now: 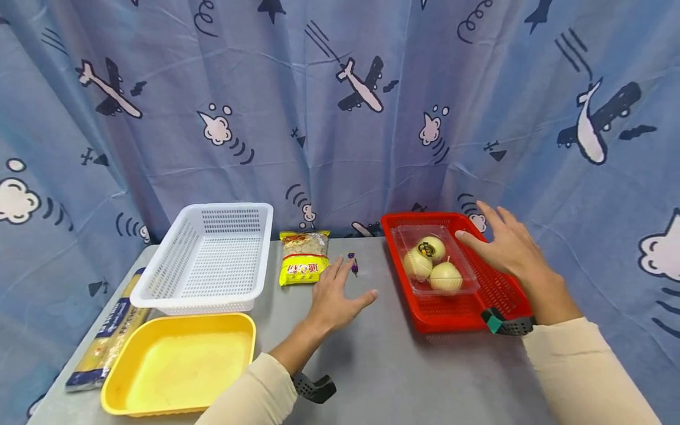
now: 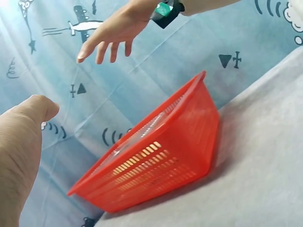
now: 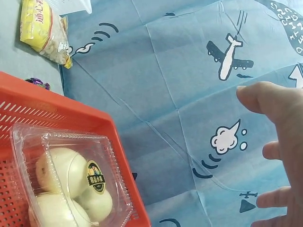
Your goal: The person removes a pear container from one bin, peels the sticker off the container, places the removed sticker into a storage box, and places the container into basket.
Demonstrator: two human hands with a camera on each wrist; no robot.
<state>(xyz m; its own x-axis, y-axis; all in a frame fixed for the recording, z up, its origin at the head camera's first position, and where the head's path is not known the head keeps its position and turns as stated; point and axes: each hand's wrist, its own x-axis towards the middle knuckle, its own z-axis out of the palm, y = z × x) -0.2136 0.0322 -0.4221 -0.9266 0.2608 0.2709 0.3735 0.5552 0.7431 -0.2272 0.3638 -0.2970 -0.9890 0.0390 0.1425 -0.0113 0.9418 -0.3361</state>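
Observation:
A clear plastic box of pale round pears [image 1: 446, 276] sits inside the red basket [image 1: 417, 319], and a dark label shows on one fruit. Above the basket's right side hovers my right hand [image 1: 507, 245], fingers spread and holding nothing. My left hand [image 1: 334, 301] is held over the middle of the table with its thumb out, also holding nothing. Close to its fingertips are a yellow bag of pasta [image 1: 304, 260] and a small purple-wrapped candy [image 1: 355, 265]. In the right wrist view the box [image 3: 71, 184] lies below and left of the right hand [image 3: 279, 142].
A white slotted basket [image 1: 225, 265] stands at the back left. In front of it is a yellow tray [image 1: 186, 366]. A long pack of noodles [image 1: 108, 342] lies along the table's left edge, partly hidden by both. A patterned blue curtain [image 1: 340, 147] hangs behind the grey table [image 1: 393, 372].

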